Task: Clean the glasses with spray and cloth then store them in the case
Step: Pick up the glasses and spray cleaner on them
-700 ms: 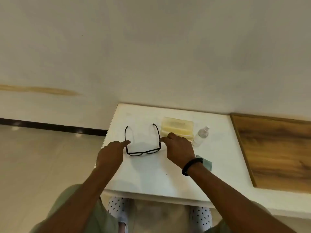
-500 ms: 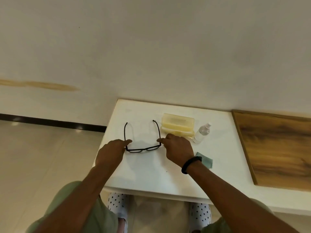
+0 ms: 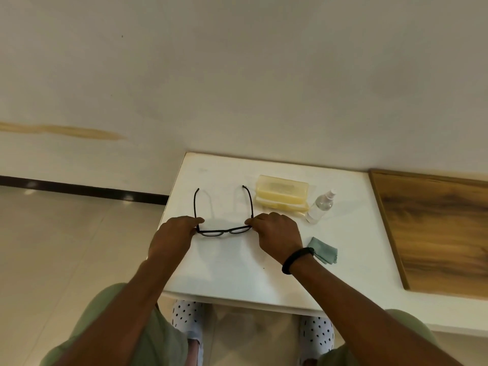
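White table (image 3: pixel 237 273), centre frame. Left hand (image 3: pixel 174 236) pinches glasses (image 3: pixel 224 230) at their left hinge. Right hand (image 3: pixel 277 233) pinches the right hinge, fingers curled. Temples unfolded, pointing up-frame. Two-handed hold prob. steadies the frame for spraying. Further right, w/in reach: case (image 3: pixel 282 192), spray (image 3: pixel 320 206), and cloth (image 3: pixel 323 250) lower right.
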Demonstrator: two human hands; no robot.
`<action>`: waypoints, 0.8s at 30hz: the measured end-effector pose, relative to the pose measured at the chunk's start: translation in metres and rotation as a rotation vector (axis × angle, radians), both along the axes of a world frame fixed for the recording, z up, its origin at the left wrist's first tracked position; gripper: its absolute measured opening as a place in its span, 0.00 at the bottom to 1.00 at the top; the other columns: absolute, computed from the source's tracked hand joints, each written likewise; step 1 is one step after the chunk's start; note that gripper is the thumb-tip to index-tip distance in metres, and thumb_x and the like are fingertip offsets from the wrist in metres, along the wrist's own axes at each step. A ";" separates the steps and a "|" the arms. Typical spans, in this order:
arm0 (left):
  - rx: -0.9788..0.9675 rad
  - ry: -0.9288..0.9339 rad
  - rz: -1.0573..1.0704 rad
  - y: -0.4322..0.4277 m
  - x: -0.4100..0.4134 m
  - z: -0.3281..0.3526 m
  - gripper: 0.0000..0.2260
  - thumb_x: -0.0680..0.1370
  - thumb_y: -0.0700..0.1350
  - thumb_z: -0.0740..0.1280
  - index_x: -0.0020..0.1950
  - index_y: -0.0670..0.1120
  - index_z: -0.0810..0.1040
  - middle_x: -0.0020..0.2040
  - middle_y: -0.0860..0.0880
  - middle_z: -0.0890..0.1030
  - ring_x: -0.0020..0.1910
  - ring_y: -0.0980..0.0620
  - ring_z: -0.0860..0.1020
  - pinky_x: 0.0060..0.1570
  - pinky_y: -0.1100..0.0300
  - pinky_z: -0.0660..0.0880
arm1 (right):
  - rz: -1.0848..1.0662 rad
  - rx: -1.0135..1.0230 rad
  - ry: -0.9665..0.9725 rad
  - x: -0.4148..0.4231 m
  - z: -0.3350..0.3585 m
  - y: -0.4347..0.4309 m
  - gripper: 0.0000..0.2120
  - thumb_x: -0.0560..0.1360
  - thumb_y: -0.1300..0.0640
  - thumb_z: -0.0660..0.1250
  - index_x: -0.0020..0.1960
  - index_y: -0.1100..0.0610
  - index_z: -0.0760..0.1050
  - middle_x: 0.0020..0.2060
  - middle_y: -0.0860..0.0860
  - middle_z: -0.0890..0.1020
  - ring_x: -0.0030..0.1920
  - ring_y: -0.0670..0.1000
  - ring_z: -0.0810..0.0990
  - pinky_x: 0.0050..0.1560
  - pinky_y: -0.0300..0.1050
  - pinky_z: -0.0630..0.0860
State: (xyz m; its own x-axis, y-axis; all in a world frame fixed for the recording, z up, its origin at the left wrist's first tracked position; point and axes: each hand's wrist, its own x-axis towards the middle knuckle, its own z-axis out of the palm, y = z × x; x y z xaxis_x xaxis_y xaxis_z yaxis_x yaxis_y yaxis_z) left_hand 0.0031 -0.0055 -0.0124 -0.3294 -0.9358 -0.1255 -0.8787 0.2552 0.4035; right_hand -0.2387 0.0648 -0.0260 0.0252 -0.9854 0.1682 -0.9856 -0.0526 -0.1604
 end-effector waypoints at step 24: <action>-0.399 0.647 0.015 0.015 -0.042 0.064 0.13 0.78 0.37 0.60 0.57 0.43 0.82 0.44 0.51 0.83 0.44 0.55 0.82 0.50 0.74 0.71 | -0.235 -0.516 -0.402 -0.019 0.089 0.018 0.17 0.73 0.63 0.61 0.54 0.49 0.82 0.44 0.44 0.85 0.45 0.50 0.84 0.41 0.46 0.78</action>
